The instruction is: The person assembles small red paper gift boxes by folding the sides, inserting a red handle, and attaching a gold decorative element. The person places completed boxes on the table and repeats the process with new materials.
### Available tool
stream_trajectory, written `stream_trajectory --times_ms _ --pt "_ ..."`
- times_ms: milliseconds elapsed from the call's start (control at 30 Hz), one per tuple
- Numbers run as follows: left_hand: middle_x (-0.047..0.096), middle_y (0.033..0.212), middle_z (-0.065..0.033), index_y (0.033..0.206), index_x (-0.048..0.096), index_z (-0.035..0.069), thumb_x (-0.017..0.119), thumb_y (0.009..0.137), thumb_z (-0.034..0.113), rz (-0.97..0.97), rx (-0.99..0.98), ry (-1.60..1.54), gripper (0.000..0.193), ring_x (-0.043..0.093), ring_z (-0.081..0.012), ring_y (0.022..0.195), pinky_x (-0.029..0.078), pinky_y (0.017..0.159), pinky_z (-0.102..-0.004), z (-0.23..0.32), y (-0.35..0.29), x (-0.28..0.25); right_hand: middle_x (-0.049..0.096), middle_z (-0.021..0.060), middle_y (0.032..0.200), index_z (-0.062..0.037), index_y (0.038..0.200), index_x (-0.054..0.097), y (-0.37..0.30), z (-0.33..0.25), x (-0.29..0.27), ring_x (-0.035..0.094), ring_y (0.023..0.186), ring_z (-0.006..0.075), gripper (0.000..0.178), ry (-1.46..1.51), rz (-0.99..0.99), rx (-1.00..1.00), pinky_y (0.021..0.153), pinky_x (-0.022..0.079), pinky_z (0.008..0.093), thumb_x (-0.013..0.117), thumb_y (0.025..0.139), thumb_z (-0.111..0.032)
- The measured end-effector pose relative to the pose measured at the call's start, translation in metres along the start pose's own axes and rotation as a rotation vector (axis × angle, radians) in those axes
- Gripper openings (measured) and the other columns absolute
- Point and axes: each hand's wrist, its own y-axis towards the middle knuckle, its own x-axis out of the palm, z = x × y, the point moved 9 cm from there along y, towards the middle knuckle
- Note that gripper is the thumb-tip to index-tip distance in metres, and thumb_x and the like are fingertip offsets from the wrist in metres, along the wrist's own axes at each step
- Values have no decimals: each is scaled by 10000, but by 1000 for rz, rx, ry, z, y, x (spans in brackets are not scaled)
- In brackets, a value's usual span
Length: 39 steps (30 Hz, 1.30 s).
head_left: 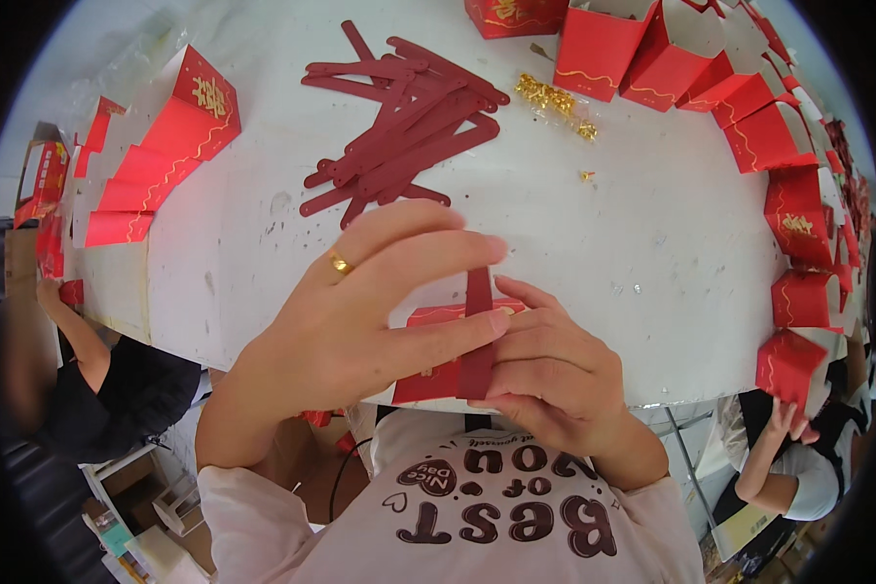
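Both hands pinch the red box between them.

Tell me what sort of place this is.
Probably a hand-assembly workshop for gift boxes. A white worktable carries rows of folded red boxes, a pile of dark red paper strips and small gold fittings; other people work at its edges.

Red box: small red card box with a gold wavy line, held flat at the near edge of the tabletop, mostly covered by both hands.
Dark red strip: narrow card strip, stood upright across the box's right part, pinched between fingers.
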Motion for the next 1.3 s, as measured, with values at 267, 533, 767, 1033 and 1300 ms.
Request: stream_trajectory --times_ms 267,533,767,1033,1300 --pt "648 914 -127 872 666 -7 646 667 -106 73 -72 -65 228 645 -278 827 526 697 -315 -44 -15 9 603 62 817 -62 809 622 1 -1 1 603 773 225 157 -22 -40 33 975 387 550 747 715 -74" --pt "656 903 -146 918 666 -40 645 714 -119 121 -805 -724 220 610 -199 813 493 717 -294 -54 -54 22 586 30 856 -71 832 649 1 -6 -5 537 837 226 155 -120 31 -11 859 426 463 728 699 -86" --pt "656 918 -192 846 672 -55 708 760 6 66 -1117 -1130 111 625 -207 824 517 731 -317 -36 -76 48 546 7 807 -86 772 651 -4 -10 -9 490 764 205 195 -202 178 -73 673 381 361 730 601 -135" --pt "678 954 -128 878 698 14 692 743 -10 -73 -989 -864 138 609 -246 982 430 893 -356 -25 -67 32 529 2 811 -89 763 640 -8 -8 -15 481 741 199 206 -226 221 -59 669 368 357 733 590 -151" --pt "667 928 -96 928 700 36 684 684 -23 -89 -697 -631 252 586 -288 1015 403 882 -365 -8 -49 23 559 13 835 -99 802 611 -8 -10 -17 522 753 196 256 -240 259 -39 707 387 342 716 568 -113"
